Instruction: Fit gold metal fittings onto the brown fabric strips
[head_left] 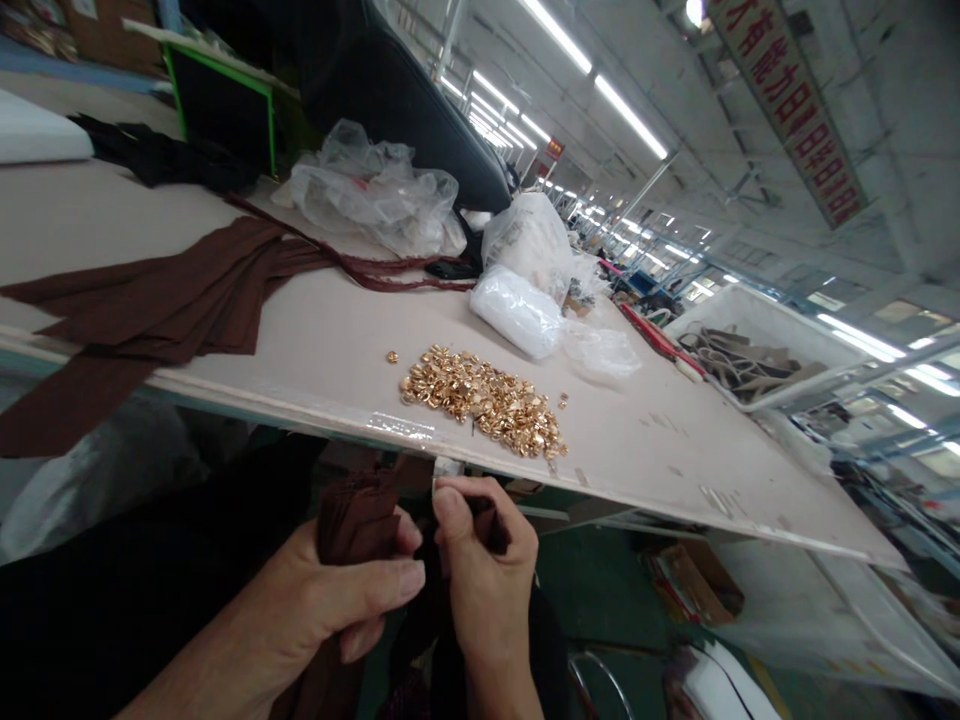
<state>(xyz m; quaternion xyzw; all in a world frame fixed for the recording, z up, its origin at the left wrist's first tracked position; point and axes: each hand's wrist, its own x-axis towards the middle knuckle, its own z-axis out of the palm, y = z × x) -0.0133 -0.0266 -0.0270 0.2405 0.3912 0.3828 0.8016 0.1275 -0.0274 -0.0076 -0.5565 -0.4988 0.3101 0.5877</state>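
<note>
My left hand (337, 590) is wrapped round a stack of dark brown fabric strips (358, 515), whose ends stick up above the thumb; more brown cloth hangs below. Right beside it, my right hand (487, 560) has its thumb and forefinger pinched together, with a bit of brown cloth visible inside the curled fingers. Both hands are in front of the table's near edge. On the table (322, 350) lies a pile of small gold metal pieces (480, 395). Further left, long brown strips (180, 290) are fanned out, one hanging over the edge.
Clear plastic bags (375, 190) and a white wrapped packet (517, 310) lie behind the gold pile. A white bin (742, 310) with grey-brown strips stands at the right. Below the table are a cardboard box (701, 580) and a dark green floor.
</note>
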